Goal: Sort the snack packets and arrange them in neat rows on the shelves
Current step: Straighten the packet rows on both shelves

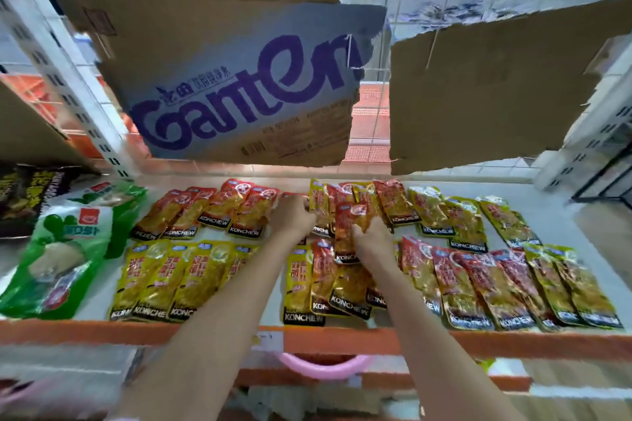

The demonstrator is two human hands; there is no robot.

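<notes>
You are working on a white shelf (561,215) with an orange front edge, where the Konchew snack packets lie in two loose rows: red ones (208,212) at the back left, yellow ones (178,277) in front of them, and a mixed red-and-yellow jumble from the middle to the right. Your right hand (371,243) has its grip closed around a red packet (349,232) near its middle, lifting it off the heap below; your left hand (294,219) curls its fingers onto the end of another red packet (290,196) at the back row. Expect these packets to be light, flat and limp, with glossy film that probably slides easily, so pinch near a sealed end or across the width rather than pressing the soft middle. Much is hard to read: your hands cover the packets beneath them, overlapping packets hide each other's colours, the hanging cardboard box flaps (239,85) block the shelf's back, and the green bags (65,256) at left are blurred.
</notes>
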